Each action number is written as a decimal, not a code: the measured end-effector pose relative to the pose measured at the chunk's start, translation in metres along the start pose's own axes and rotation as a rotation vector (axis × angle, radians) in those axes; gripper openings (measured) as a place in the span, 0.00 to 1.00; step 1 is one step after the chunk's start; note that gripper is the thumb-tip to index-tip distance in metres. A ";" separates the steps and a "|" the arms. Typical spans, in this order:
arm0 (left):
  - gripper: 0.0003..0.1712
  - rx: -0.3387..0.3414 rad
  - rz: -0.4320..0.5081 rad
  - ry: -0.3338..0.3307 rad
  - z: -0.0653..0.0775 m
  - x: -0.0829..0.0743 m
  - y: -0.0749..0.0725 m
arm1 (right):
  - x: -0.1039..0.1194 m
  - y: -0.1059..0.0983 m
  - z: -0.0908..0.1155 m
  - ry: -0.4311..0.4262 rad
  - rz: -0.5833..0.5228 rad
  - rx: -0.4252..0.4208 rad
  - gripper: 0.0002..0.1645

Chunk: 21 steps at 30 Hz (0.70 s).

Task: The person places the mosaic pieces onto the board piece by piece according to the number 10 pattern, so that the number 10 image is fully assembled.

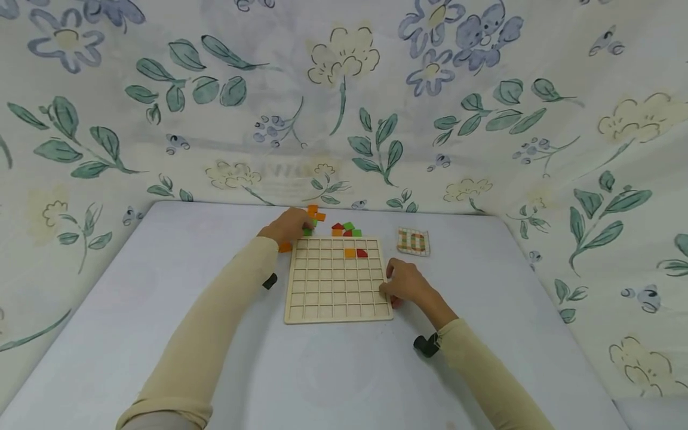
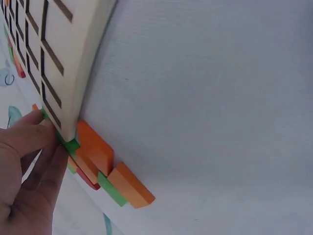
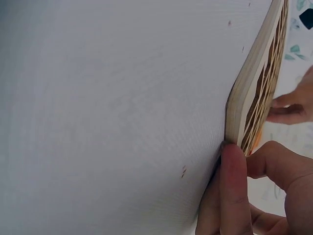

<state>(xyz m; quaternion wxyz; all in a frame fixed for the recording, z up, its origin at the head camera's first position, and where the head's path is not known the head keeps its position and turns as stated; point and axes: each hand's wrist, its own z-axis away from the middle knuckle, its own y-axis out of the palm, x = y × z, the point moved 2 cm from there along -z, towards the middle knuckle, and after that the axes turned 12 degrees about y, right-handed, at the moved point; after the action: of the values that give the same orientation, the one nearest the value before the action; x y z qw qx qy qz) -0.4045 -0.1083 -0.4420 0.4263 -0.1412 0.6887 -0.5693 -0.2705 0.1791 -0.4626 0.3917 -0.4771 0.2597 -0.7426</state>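
Observation:
A square wooden grid board (image 1: 341,319) lies on the white table. An orange square tile (image 1: 350,253) and a red rounded tile (image 1: 362,253) sit side by side in its upper right cells. My left hand (image 1: 290,226) is at the board's far left corner, thumb and fingers pinching a green tile (image 2: 71,145) among loose pieces; part of that tile is hidden by the board's corner. On the right side, my right hand (image 1: 407,280) holds the board's edge, its thumb over the rim and a fingertip pressed against the side, as the right wrist view shows.
Loose orange tiles (image 2: 131,186) and a green tile (image 2: 112,189) lie beside the left corner. Behind the board are more red and green tiles (image 1: 348,226). A checkered cloth piece (image 1: 413,241) lies to the right. Floral fabric (image 1: 344,149) hangs behind the table.

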 end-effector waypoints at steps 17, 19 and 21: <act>0.13 -0.060 0.039 -0.017 0.001 -0.003 0.001 | 0.000 -0.003 0.002 0.008 -0.023 0.025 0.16; 0.13 -0.066 0.042 -0.029 0.001 -0.003 0.002 | 0.001 -0.003 0.002 0.011 -0.018 0.023 0.16; 0.14 -0.069 0.038 -0.036 0.001 -0.003 0.003 | 0.001 -0.003 0.001 0.012 -0.018 0.021 0.16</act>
<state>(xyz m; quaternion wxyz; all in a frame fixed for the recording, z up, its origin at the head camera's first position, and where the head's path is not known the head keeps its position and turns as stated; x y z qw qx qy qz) -0.4016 -0.1060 -0.4431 0.4444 -0.1530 0.7027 -0.5341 -0.2704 0.1796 -0.4596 0.3885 -0.4707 0.2499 -0.7518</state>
